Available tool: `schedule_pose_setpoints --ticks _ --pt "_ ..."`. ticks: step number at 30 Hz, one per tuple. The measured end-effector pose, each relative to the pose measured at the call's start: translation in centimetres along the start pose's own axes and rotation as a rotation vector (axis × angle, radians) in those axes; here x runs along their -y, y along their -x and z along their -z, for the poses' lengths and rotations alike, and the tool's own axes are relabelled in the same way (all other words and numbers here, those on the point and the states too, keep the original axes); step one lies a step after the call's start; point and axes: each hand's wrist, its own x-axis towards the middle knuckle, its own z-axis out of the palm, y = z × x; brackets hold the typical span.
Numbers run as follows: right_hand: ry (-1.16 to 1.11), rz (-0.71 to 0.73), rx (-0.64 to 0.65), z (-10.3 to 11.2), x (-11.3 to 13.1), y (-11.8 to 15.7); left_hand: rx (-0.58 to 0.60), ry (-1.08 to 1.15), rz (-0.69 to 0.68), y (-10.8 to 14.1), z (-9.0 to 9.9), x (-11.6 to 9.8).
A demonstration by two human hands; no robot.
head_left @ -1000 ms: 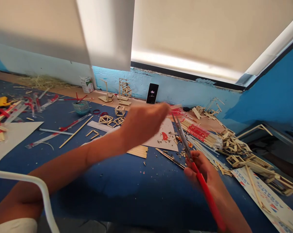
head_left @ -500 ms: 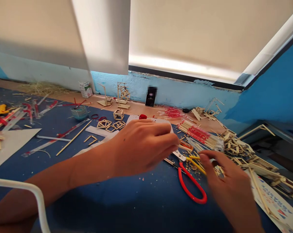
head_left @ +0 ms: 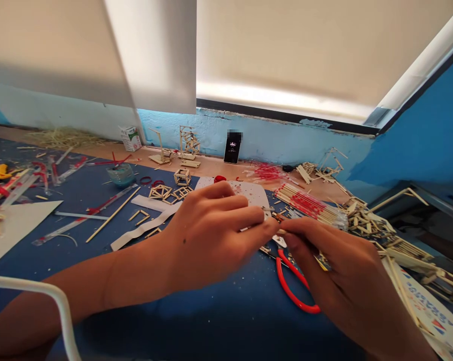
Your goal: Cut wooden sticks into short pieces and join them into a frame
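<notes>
Blue bench (head_left: 181, 321) spans below, left hand (head_left: 219, 225) curled above it, grip hidden, can't tell. Right hand (head_left: 335, 265) pinching, thumb to finger. Red-handled cutters (head_left: 279, 278) lie beneath; pinched thing is a pale stick bit (head_left: 282, 232), mostly hidden, between both hands' fingertips

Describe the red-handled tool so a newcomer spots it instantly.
Start at the blue table, then find the right hand. Just left of it in the picture, partly hidden behind it, is the red-handled tool. Its rounded loop distinguishes it from the straight stick bundle beyond.
</notes>
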Motion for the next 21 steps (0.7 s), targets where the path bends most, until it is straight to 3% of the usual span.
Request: schedule_pose_setpoints --ticks 12,21 --pt "0.038 0.02 0.109 -1.6 -2.1 -0.8 0.055 -0.082 0.0 0.2 -2.0 0.7" --pt "0.161 0.067 0.137 -2.6 -3.1 -0.5 0.317 -0.047 0.073 0.1 -2.8 0.6"
